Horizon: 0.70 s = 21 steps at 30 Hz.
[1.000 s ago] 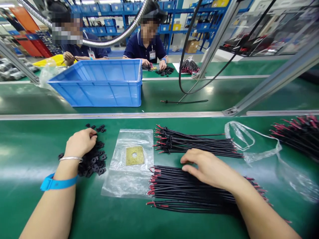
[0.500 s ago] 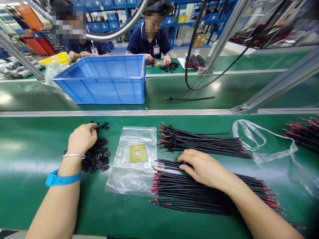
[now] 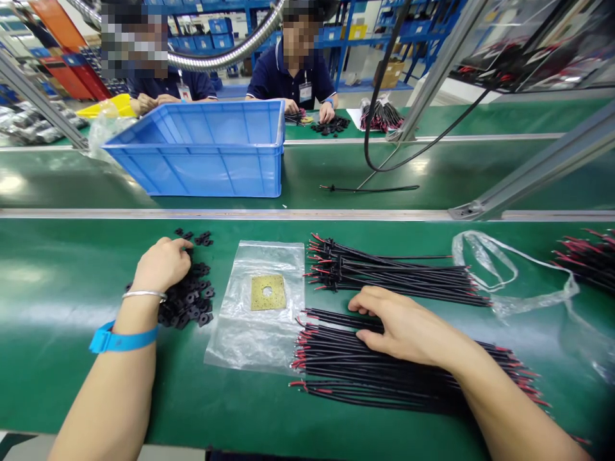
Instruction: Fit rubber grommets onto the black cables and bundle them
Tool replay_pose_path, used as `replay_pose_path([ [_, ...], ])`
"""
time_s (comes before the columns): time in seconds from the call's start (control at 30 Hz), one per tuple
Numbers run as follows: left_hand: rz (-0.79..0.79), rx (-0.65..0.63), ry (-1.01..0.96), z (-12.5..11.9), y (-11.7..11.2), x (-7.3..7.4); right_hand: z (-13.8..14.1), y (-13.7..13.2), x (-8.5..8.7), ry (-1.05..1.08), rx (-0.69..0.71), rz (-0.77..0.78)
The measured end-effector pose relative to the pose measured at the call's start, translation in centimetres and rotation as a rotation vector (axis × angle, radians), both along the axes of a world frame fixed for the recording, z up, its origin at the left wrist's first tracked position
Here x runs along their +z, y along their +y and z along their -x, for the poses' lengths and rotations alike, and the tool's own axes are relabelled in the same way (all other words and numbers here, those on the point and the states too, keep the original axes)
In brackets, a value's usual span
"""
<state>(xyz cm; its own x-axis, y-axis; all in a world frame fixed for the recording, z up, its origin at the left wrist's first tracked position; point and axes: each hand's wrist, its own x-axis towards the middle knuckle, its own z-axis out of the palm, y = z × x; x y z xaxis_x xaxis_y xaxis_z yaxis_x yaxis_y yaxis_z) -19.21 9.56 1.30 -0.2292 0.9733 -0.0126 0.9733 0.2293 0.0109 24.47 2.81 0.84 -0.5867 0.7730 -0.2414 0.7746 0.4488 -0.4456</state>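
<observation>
Fingers (image 3: 366,300) of the right hand (image 3: 408,330) curl over slender, red-tipped black cables (image 3: 346,357).

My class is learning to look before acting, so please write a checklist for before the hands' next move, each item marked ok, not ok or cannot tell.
1. Left hand at the black parts: ok.
2. A part in its fingertips: cannot tell; they are hidden.
3. Right hand at the lower cables: ok; whether it grips any, cannot tell.
4. Lower cables' left ends even: not ok; they are staggered.
5. Upper cables apart from lower ones: ok.
6. Yellow pad clear of both hands: ok.
</observation>
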Motion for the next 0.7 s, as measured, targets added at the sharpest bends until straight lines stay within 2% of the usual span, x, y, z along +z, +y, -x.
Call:
replay_pose_path([
  [0.33,-0.023,-0.008,0.011,0.3,0.1,-0.4,-0.2,0.4,-0.9,0.018,0.049,-0.097],
  [0.5,-0.006,-0.011,0.005,0.4,0.1,-0.5,0.5,-0.1,-0.8,-0.007,0.130,-0.156],
  [0.7,-0.057,0.038,-0.010,-0.5,-0.2,0.4,1.6,-0.8,-1.3,-0.064,0.164,-0.282],
])
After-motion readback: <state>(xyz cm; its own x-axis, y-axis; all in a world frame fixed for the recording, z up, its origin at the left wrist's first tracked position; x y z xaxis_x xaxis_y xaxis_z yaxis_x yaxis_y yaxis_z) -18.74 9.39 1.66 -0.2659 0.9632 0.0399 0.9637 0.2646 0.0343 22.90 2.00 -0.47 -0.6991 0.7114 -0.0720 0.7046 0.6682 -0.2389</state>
